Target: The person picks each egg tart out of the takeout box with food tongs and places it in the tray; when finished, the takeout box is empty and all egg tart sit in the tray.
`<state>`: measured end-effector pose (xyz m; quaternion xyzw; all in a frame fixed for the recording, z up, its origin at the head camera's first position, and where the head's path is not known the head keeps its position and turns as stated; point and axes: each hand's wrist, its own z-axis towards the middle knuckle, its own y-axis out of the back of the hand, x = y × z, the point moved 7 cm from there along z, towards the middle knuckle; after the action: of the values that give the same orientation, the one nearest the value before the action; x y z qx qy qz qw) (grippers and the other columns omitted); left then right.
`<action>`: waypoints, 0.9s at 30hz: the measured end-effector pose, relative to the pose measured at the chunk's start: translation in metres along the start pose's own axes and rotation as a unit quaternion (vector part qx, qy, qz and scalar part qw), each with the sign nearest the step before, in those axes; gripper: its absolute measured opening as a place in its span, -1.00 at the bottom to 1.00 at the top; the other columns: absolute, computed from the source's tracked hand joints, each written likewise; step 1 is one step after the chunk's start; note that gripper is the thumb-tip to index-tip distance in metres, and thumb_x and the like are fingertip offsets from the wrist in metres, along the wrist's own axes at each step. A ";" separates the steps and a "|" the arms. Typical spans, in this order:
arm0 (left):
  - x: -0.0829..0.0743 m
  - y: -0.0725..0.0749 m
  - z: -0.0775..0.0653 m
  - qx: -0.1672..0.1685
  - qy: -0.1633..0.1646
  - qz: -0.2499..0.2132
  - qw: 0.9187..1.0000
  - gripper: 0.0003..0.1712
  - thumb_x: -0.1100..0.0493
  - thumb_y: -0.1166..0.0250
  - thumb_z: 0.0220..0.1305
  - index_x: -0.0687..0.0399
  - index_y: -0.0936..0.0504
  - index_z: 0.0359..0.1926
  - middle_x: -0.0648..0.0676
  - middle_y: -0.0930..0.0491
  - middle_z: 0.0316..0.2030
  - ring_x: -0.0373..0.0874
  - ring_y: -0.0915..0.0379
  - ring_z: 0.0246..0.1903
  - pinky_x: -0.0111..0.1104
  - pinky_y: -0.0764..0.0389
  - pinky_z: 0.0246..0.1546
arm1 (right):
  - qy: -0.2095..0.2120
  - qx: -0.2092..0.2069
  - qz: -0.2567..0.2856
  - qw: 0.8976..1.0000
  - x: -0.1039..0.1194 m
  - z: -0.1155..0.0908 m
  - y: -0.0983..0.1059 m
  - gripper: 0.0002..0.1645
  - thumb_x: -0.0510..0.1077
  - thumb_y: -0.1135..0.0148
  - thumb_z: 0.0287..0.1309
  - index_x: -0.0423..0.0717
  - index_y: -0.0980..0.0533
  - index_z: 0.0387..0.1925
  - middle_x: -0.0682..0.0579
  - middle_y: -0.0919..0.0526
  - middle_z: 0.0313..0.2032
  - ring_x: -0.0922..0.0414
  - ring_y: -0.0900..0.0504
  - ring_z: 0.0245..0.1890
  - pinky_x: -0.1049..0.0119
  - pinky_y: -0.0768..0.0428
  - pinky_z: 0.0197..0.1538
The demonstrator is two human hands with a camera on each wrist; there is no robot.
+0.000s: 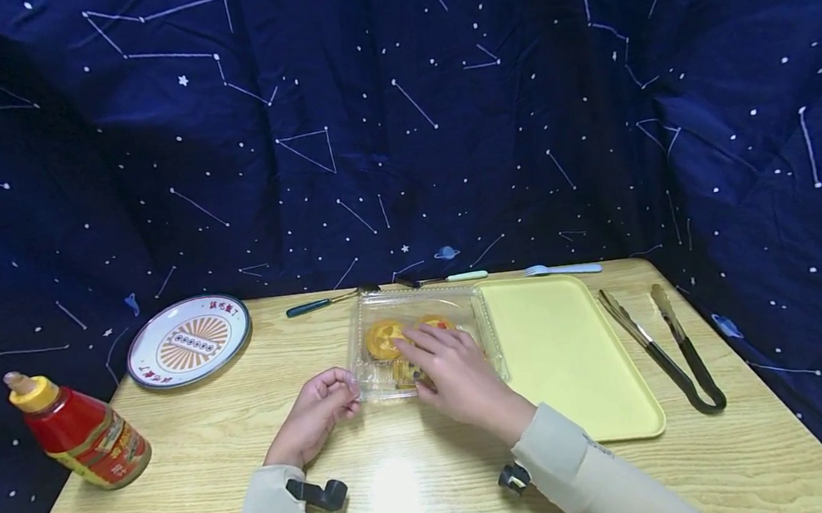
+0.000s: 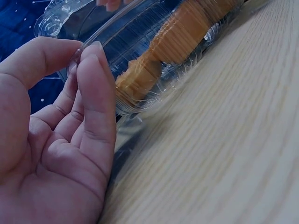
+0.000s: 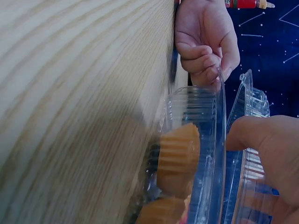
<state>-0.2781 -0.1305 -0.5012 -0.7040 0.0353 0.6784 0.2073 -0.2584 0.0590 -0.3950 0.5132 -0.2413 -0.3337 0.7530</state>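
A clear plastic clamshell container (image 1: 495,344) holding several round golden tarts (image 1: 384,339) sits mid-table. My left hand (image 1: 316,413) pinches its rim at the near left corner, thumb against bent fingers, as the left wrist view shows close up. Over the container's right half reaches my right hand (image 1: 463,378). In the right wrist view its thumb (image 3: 240,130) is at the gap between the base rim and the slightly raised lid (image 3: 248,93), with the other fingers seen through the plastic. That hand covers part of the tarts in the head view.
A yellow tray (image 1: 572,356) adjoins the container, with black-handled tongs (image 1: 665,355) beyond it. Along the back lie a dark-handled utensil (image 1: 311,306), a green-handled one (image 1: 458,277) and a blue fork (image 1: 563,270). At left are a patterned plate (image 1: 148,334) and a red sauce bottle (image 1: 87,437).
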 end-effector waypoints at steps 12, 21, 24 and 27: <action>0.000 0.000 -0.001 -0.015 0.010 0.000 1.000 -0.90 0.39 -0.18 0.29 0.25 -0.48 -0.17 0.08 -0.53 -0.38 -0.17 -0.53 -0.41 -0.43 -0.63 -0.35 | 0.005 -0.026 0.010 1.000 -0.015 -0.015 0.007 -0.26 -0.15 -0.39 0.04 -0.05 -0.43 0.32 -0.08 -0.45 0.30 -0.14 -0.42 0.28 -0.16 -0.35 0.28; 0.000 0.001 0.000 -0.006 0.000 0.006 1.000 -0.90 0.39 -0.18 0.31 0.25 -0.46 -0.16 0.08 -0.53 -0.38 -0.19 -0.54 -0.42 -0.45 -0.63 -0.37 | -0.027 -0.028 0.030 0.999 -0.027 -0.026 0.008 -0.26 -0.11 -0.37 0.10 -0.04 -0.41 0.35 -0.09 -0.43 0.32 -0.17 -0.36 0.32 -0.34 -0.25 0.27; 0.001 0.000 -0.001 -0.006 0.000 0.004 1.000 -0.91 0.39 -0.17 0.31 0.25 -0.47 -0.18 0.09 -0.53 -0.38 -0.19 -0.54 -0.43 -0.45 -0.63 -0.37 | -0.039 -0.030 0.025 0.999 -0.030 -0.031 0.008 -0.26 -0.10 -0.38 0.10 -0.03 -0.41 0.34 -0.07 -0.43 0.31 -0.17 -0.34 0.33 -0.34 -0.16 0.32; -0.001 0.001 0.000 -0.006 -0.001 0.003 1.000 -0.91 0.39 -0.18 0.30 0.25 -0.46 -0.18 0.09 -0.53 -0.39 -0.19 -0.53 -0.43 -0.44 -0.63 -0.37 | -0.049 -0.036 0.028 0.998 -0.035 -0.034 0.009 -0.26 -0.08 -0.38 0.09 -0.03 -0.42 0.33 -0.04 -0.44 0.31 -0.17 -0.32 0.34 -0.39 -0.07 0.32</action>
<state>-0.2782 -0.1314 -0.5008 -0.7044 0.0335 0.6798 0.2013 -0.2556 0.1083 -0.3993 0.4619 -0.2797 -0.3459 0.7673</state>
